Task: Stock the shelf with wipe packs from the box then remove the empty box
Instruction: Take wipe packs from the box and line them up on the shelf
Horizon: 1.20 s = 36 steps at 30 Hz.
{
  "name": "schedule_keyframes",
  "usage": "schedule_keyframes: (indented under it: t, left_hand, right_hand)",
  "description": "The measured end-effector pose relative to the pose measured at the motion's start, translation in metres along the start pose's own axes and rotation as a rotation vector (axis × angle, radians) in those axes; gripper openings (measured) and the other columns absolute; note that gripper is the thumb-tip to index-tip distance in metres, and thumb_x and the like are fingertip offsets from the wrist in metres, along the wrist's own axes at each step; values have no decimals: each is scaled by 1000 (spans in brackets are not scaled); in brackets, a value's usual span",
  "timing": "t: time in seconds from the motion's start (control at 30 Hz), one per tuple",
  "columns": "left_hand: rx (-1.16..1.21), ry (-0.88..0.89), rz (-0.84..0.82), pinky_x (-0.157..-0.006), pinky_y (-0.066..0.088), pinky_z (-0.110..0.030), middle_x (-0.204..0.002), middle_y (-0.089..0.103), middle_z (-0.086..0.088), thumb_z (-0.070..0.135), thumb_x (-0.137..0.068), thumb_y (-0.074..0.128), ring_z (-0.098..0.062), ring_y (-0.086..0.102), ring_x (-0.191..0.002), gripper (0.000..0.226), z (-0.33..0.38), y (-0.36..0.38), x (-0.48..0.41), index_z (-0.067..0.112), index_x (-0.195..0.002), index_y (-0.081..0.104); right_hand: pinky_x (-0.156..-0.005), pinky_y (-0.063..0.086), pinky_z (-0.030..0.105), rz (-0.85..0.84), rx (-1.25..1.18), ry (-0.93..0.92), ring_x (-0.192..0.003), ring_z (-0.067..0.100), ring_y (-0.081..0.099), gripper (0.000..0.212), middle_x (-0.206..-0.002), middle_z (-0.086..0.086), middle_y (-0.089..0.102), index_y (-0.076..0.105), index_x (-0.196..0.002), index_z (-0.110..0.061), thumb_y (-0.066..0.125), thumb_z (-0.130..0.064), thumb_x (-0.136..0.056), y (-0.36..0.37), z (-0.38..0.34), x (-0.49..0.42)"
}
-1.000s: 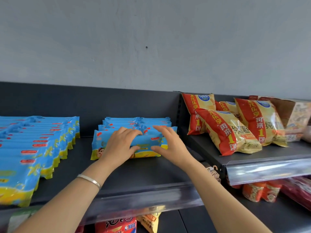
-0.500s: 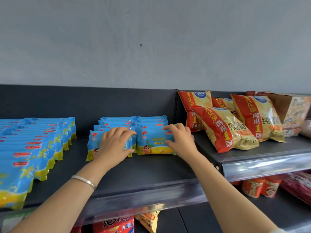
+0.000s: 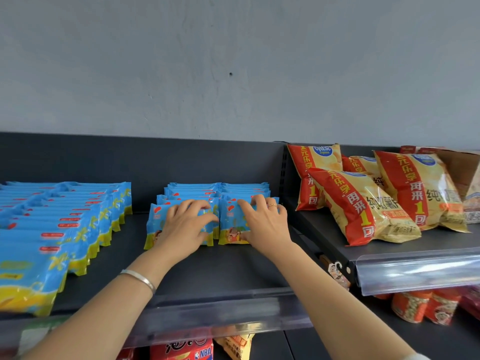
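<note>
Two hands working: left hand (image 3: 185, 224) is grasping the left wipe pack (image 3: 155, 224), right hand (image 3: 265, 224) is grasping the right wipe pack (image 3: 230, 222), fingers hooking over the top edges, likely squaring both rows toward the shelf's (image 3: 207, 271) back edge; box (image 3: 457, 165) is sitting far right.

two wipe pack rows (image 3: 218, 190) sitting side by side on the shelf (image 3: 207, 268), left hand (image 3: 185, 227) gripping the left front pack (image 3: 155, 224), right hand (image 3: 265, 224) gripping the right front pack (image 3: 231, 229), bigger pack batch (image 3: 65, 222) lying over at 9 o'clock, chip bags (image 3: 363, 203) leaning at 3 o'clock, box (image 3: 465, 172) sitting right behind those
</note>
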<state>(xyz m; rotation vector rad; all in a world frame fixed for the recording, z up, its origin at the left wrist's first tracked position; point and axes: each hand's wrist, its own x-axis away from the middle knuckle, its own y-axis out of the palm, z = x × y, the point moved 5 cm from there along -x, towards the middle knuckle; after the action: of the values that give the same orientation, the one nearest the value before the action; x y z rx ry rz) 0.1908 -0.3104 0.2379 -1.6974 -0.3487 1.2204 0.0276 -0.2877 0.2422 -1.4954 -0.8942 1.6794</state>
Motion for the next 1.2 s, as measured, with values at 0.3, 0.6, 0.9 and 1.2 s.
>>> schedule_keyframes:
  t: [0.3,0.6,0.9,1.2]
  left_hand:
    - [150,-620,39,-103,32,-47,-144,22,-2,40,-72,75,-25,25,-133,87,-50,-11,8,35,-142,24]
    - [365,-646,0,-101,36,-38,-145,12,-10,32,-75,76,-32,28,-129,98,-43,1,9,28,-148,10]
    - [476,-638,0,-105,33,-38,-149,2,-8,33,-73,76,-33,26,-132,96,-41,11,4,28,-146,14]
    - [917,-666,141,-103,34,-33,-146,19,-5,1,-74,74,-19,33,-130,108,-53,1,5,28,-149,2]
  right_hand:
    - [-107,14,66,-143,0,-28,-140,31,18,102,-145,3,25,8,-149,-31,73,-48,-73,6,2,-9]
    - [-101,27,66,-61,-2,16,-129,30,29,77,-132,3,30,24,-140,-31,70,-26,-78,3,2,-11]
    - [-103,12,73,-166,-39,55,-141,35,10,95,-150,6,13,7,-146,-37,73,-37,-77,10,6,-16]
    - [-105,1,72,-82,2,46,-145,30,6,89,-154,5,14,7,-149,-35,61,-54,-81,-4,-7,-14]
